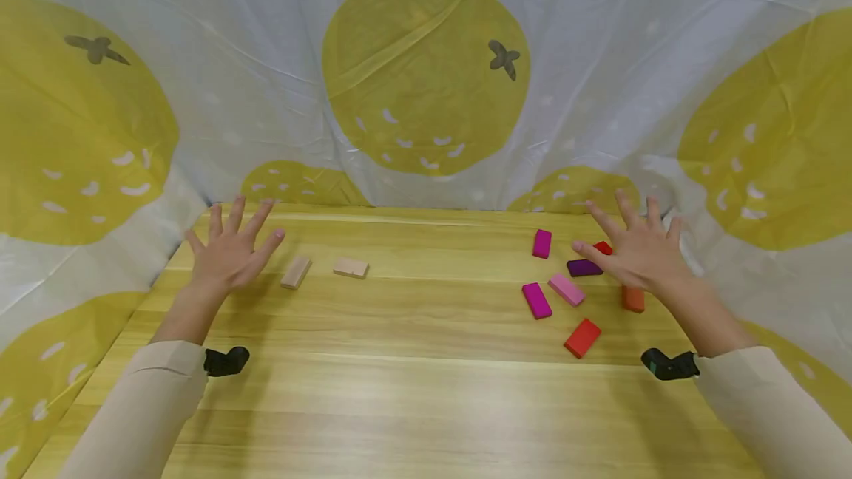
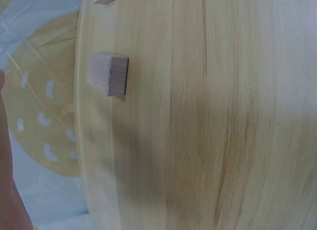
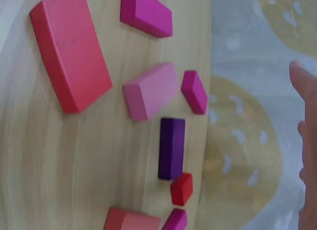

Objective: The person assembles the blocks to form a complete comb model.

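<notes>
My left hand [image 1: 229, 253] hovers above the left side of the table with its fingers spread, holding nothing. Two plain wooden blocks [image 1: 296, 272] lie just right of it; the left wrist view shows the nearer wooden block [image 2: 109, 74] apart from the hand. On the right, my right hand [image 1: 644, 250] is spread likewise over a group of coloured blocks and holds nothing. Among them are a purple block [image 1: 583, 268], a pink block [image 1: 566, 290], a red block [image 1: 582, 338] and magenta blocks [image 1: 537, 301]. An orange-red block [image 1: 633, 299] is partly covered by the hand.
The wooden table [image 1: 426, 398] reaches back to a white curtain [image 1: 259, 80] with big yellow fruit prints, which also hangs along both sides. A black wrist mount [image 1: 226, 362] sticks out at the left cuff, and another black mount [image 1: 668, 365] at the right.
</notes>
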Action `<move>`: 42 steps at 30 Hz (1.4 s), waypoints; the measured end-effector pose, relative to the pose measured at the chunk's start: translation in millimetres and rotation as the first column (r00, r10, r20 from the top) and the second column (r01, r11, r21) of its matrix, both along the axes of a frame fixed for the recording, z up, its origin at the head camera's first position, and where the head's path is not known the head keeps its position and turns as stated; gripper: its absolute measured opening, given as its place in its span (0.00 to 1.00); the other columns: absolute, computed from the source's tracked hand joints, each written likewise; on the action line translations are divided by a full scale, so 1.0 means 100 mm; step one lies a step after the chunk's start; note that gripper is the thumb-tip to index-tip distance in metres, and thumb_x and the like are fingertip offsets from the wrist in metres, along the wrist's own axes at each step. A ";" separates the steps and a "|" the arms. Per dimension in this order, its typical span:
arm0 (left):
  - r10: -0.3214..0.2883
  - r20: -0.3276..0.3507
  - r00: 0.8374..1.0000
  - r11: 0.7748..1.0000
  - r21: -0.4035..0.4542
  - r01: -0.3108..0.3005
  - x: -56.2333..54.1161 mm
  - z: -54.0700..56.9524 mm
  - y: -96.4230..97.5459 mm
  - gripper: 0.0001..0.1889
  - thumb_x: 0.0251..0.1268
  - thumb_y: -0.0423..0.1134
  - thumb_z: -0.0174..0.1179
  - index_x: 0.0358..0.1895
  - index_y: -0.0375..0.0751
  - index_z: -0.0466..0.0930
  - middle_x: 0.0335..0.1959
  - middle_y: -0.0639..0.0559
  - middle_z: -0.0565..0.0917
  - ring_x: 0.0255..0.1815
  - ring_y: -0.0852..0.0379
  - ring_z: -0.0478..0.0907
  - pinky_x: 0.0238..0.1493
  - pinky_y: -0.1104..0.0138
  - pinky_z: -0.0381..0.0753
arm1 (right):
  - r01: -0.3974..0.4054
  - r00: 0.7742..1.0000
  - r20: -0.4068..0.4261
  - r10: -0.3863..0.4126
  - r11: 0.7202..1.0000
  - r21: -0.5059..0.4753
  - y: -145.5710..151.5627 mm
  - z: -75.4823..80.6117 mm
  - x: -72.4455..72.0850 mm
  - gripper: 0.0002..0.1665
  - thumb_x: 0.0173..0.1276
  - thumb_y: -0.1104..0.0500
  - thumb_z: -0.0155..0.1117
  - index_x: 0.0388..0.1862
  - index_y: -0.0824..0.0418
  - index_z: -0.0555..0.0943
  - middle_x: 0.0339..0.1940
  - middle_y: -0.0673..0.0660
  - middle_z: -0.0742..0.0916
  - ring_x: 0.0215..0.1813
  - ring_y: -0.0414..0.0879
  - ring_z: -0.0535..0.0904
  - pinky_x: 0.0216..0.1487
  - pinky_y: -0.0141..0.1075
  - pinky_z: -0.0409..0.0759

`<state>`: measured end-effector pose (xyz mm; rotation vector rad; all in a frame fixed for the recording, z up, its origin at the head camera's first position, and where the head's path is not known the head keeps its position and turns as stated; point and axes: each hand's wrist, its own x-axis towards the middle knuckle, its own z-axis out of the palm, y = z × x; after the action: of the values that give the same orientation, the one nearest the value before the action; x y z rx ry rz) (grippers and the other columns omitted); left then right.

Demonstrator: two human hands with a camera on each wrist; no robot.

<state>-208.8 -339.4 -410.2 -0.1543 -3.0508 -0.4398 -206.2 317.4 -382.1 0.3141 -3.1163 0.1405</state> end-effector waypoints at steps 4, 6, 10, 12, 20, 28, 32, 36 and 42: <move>-0.040 -0.019 0.999 0.999 0.010 0.040 0.00 -0.01 0.01 0.39 0.80 0.68 0.37 0.86 0.60 0.42 0.85 0.39 0.32 0.80 0.30 0.19 0.59 0.18 0.22 | -0.038 0.999 0.005 0.038 0.999 -0.007 -0.18 -0.02 0.01 0.53 0.71 0.20 0.44 0.87 0.44 0.53 0.86 0.65 0.45 0.79 0.78 0.29 0.63 0.83 0.28; -0.066 -0.020 0.998 0.998 0.023 0.066 0.00 -0.01 0.03 0.39 0.81 0.67 0.38 0.86 0.59 0.43 0.85 0.40 0.33 0.80 0.31 0.20 0.59 0.18 0.23 | -0.059 0.998 0.004 0.059 0.998 -0.018 -0.29 -0.04 0.01 0.53 0.71 0.20 0.45 0.87 0.44 0.55 0.86 0.64 0.47 0.80 0.76 0.30 0.64 0.82 0.28; -0.143 -0.019 0.990 0.987 0.072 0.144 0.03 -0.05 0.08 0.38 0.82 0.63 0.42 0.86 0.54 0.46 0.85 0.39 0.36 0.81 0.29 0.25 0.60 0.17 0.31 | -0.111 0.994 -0.001 0.111 0.992 -0.055 -0.55 -0.07 0.00 0.51 0.71 0.20 0.46 0.86 0.42 0.57 0.86 0.63 0.50 0.81 0.74 0.32 0.66 0.81 0.30; -0.190 -0.023 0.982 0.975 0.117 0.191 0.06 -0.08 0.10 0.37 0.83 0.59 0.46 0.86 0.50 0.48 0.85 0.38 0.39 0.80 0.26 0.29 0.62 0.18 0.36 | -0.144 0.990 -0.013 0.144 0.986 -0.080 -0.70 -0.10 -0.01 0.51 0.70 0.20 0.48 0.85 0.42 0.59 0.86 0.62 0.52 0.82 0.72 0.34 0.67 0.81 0.32; -0.304 0.051 0.951 0.905 0.328 0.271 0.13 -0.26 0.17 0.43 0.75 0.44 0.64 0.84 0.40 0.50 0.84 0.36 0.44 0.81 0.28 0.40 0.68 0.25 0.48 | -0.291 0.957 -0.042 0.288 0.951 -0.107 -1.19 -0.30 -0.06 0.49 0.70 0.21 0.51 0.83 0.43 0.64 0.84 0.60 0.59 0.81 0.72 0.45 0.71 0.76 0.41; -0.301 0.177 0.937 0.869 0.456 0.193 0.19 -0.43 0.11 0.46 0.69 0.36 0.67 0.84 0.40 0.49 0.82 0.31 0.49 0.78 0.29 0.52 0.68 0.33 0.60 | -0.446 0.879 0.010 0.477 0.830 -0.334 -1.70 -0.51 -0.13 0.44 0.75 0.31 0.58 0.82 0.50 0.65 0.81 0.63 0.64 0.81 0.67 0.51 0.75 0.68 0.50; -0.293 0.235 0.927 0.870 0.467 0.157 0.17 -0.42 0.04 0.45 0.69 0.33 0.65 0.84 0.38 0.50 0.79 0.27 0.54 0.65 0.31 0.67 0.57 0.41 0.70 | -0.467 0.833 0.063 0.550 0.759 -0.453 -1.98 -0.64 -0.21 0.43 0.77 0.36 0.60 0.82 0.55 0.65 0.79 0.60 0.68 0.80 0.58 0.58 0.77 0.56 0.57; -0.317 0.240 0.917 0.882 0.430 0.193 0.14 -0.40 0.01 0.43 0.69 0.32 0.66 0.83 0.34 0.52 0.78 0.25 0.56 0.60 0.34 0.70 0.55 0.44 0.71 | -0.488 0.798 0.078 0.598 0.716 -0.499 -2.24 -0.77 -0.27 0.42 0.77 0.39 0.61 0.81 0.58 0.66 0.76 0.57 0.73 0.78 0.52 0.64 0.77 0.47 0.60; -0.362 0.259 0.895 0.872 0.434 0.227 0.10 -0.37 0.01 0.43 0.69 0.31 0.67 0.82 0.32 0.52 0.77 0.23 0.56 0.60 0.32 0.69 0.54 0.43 0.72 | -0.509 0.787 0.082 0.611 0.719 -0.474 -2.56 -0.86 -0.31 0.41 0.77 0.39 0.62 0.80 0.57 0.67 0.75 0.55 0.75 0.76 0.49 0.67 0.76 0.42 0.62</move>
<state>-199.2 -338.8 -447.5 -0.5963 -3.1729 -1.2080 -237.6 61.3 -468.0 1.3110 -2.9462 0.9151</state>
